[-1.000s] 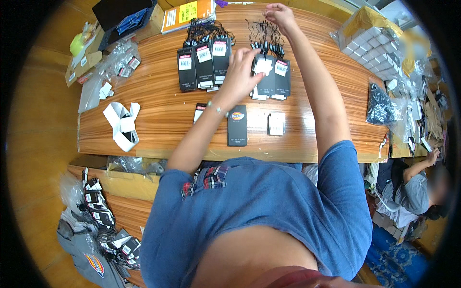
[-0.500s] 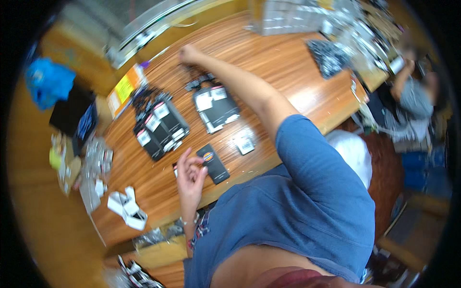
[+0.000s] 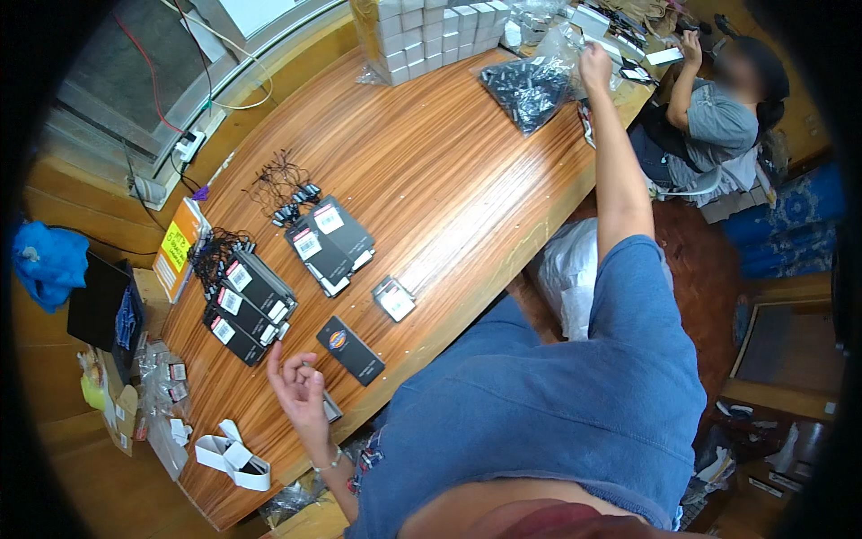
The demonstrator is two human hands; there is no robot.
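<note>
My right hand (image 3: 595, 67) is stretched to the far right, its fingers closed at the open end of a clear plastic bag (image 3: 528, 94) full of small black pieces. Close to the near edge, my left hand (image 3: 301, 391) hovers with its fingers loosely apart and nothing in them. Partly behind it lies a thin grey item (image 3: 332, 409), mostly hidden. A flat black box (image 3: 350, 350) with a round emblem is just right of that hand. Farther right sits a small stack of labels (image 3: 394, 298). Two groups of labelled black boxes, the left group (image 3: 247, 305) and the right group (image 3: 329, 242), have black cords attached.
White small boxes (image 3: 431, 36) are stacked at the back. A white folded strap-like strip (image 3: 233, 458) lies at the near left, by plastic packaging (image 3: 166, 382). An orange-and-white booklet (image 3: 180, 247) leans at the left. Another person (image 3: 718, 117) sits at the right.
My right hand has swung from the table's far left side to the plastic bag at the right. My left hand stays near the black box, fingers more spread. The view has turned right.
</note>
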